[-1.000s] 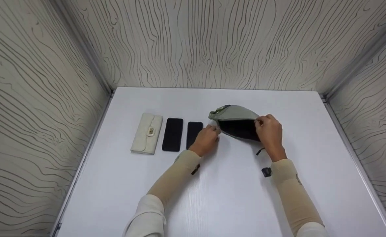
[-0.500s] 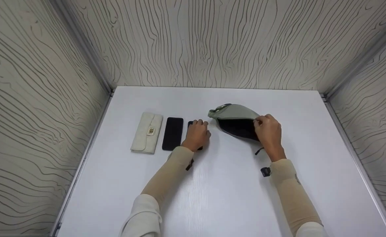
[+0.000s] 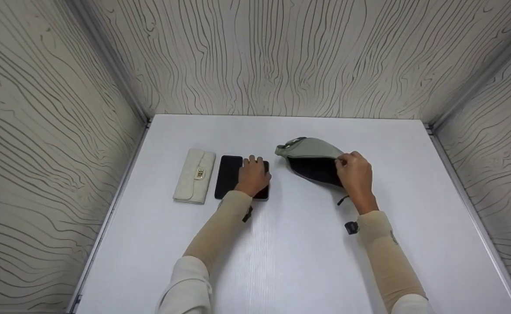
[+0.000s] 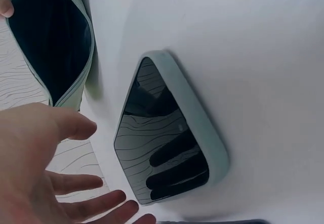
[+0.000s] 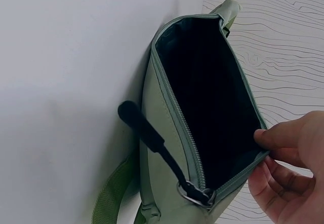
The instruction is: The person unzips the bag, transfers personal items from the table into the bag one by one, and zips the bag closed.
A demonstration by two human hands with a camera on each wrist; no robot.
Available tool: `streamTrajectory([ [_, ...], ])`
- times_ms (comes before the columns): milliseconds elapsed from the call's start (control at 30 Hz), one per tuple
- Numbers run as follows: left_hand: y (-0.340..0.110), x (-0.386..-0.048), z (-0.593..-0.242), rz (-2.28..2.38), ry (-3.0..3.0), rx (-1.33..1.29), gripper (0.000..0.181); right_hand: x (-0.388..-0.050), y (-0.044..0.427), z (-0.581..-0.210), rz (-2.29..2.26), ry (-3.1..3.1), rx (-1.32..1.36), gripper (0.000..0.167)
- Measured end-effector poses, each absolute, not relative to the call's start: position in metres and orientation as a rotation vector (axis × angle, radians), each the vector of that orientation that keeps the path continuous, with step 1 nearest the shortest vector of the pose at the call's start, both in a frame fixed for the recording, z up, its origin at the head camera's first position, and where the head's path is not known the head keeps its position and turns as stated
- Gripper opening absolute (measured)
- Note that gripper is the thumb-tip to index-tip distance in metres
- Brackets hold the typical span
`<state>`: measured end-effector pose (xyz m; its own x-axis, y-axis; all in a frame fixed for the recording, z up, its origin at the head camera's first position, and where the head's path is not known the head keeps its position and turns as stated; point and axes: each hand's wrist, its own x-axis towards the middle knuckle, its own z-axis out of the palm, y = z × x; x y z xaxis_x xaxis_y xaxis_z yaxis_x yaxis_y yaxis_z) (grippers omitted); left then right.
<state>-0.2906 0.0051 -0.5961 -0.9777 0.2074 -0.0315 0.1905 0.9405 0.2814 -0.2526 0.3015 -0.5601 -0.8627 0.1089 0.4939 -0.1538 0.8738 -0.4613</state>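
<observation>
My left hand (image 3: 253, 175) is over the smaller phone (image 3: 262, 194) and hides most of it in the head view. In the left wrist view that phone (image 4: 200, 118) lies screen up in a pale grey-green case, and my fingers (image 4: 76, 183) are spread apart at its side, reflected in the glass. My right hand (image 3: 355, 174) pinches the upper rim of a sage-green zippered bag (image 3: 312, 148) between thumb and fingers. Its mouth gapes, showing a dark inside, and the zipper pull (image 5: 142, 125) hangs off the near end.
A larger black phone (image 3: 227, 179) lies just left of the left hand. Beyond it is a cream wallet (image 3: 194, 176) with a gold clasp. All sit on a white table (image 3: 299, 261) enclosed by wood-grain-patterned panels (image 3: 255, 56). A green strap (image 5: 116, 191) trails beside the bag.
The left hand has moved left, from beside the bag's mouth to over the smaller phone. The right hand and the bag stay nearly in place.
</observation>
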Motion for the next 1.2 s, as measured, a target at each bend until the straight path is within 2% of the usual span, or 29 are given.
streamTrajectory([
  [500,0.002,-0.288,-0.601,0.568,2.967,0.196,0.059,-0.252,0.301,-0.561,0.686,-2.517,0.047,0.009],
  [733,0.003,-0.288,-0.601,0.535,2.968,0.167,0.068,-0.253,0.301,-0.561,0.690,-2.521,0.044,0.009],
  [1200,0.009,-0.292,-0.609,0.413,3.013,0.130,0.073,-0.252,0.301,-0.561,0.676,-2.515,0.054,0.011],
])
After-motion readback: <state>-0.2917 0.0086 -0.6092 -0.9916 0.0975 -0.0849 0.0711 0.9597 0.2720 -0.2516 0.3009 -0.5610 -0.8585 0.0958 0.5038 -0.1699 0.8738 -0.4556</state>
